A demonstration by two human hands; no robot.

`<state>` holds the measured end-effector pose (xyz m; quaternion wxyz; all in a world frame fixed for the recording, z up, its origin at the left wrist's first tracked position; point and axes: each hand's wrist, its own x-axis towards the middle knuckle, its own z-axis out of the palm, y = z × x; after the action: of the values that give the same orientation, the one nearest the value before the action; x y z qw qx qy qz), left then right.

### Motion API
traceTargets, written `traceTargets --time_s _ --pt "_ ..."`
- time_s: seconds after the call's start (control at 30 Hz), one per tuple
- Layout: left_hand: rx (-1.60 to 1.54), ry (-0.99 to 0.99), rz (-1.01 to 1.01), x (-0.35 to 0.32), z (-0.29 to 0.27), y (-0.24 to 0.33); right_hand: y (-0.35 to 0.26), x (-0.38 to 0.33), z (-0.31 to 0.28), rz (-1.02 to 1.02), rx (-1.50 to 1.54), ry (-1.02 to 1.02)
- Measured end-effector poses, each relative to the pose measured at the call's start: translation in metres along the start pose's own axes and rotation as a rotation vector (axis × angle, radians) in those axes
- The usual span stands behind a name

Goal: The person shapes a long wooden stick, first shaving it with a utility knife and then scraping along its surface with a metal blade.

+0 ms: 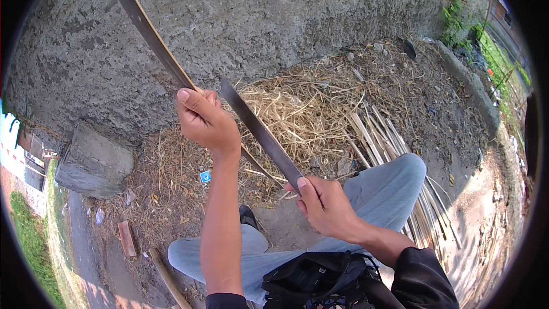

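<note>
Wall (240,17) ahead, straw (311,111) below. My left hand (209,121) grips the strip (150,33) partway along, likely for balance; my right hand (329,206) grasps the blade (261,131) by its near end, presumably for control.

An open-air work spot on bare earth (452,129) beside a rough wall (286,11).
The ground is littered with dry, straw-like shavings (297,114), a pile of pale strips (426,217), a loose brick (127,239) and a squared grey block (94,163); grass (28,246) borders the left side, green plants (454,26) grow at the upper right, sunlight falls in bright patches, and parts of buildings (500,11) show at both rims.
</note>
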<state>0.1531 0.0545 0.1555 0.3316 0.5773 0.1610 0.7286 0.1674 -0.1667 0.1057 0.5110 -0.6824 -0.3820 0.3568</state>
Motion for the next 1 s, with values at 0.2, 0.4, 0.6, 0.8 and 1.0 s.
traceTargets --time_s 0.2,0.4,0.6,0.8,1.0 --pt "0.013 -0.002 -0.038 -0.004 0.006 0.002 0.029 0.006 0.024 -0.082 -0.018 0.042" --pt "0.001 0.003 -0.079 0.0 -0.001 0.0 0.013 0.008 0.019 -0.061 -0.079 0.025" --pt "-0.047 -0.097 -0.032 0.006 -0.008 -0.003 0.005 0.002 0.01 -0.051 -0.119 0.021" --pt "-0.188 -0.351 -0.264 0.016 -0.01 0.019 -0.006 0.003 0.001 0.024 -0.083 0.032" --pt "-0.116 -0.324 -0.372 0.054 0.008 0.055 -0.006 0.004 0.001 -0.014 -0.085 0.025"
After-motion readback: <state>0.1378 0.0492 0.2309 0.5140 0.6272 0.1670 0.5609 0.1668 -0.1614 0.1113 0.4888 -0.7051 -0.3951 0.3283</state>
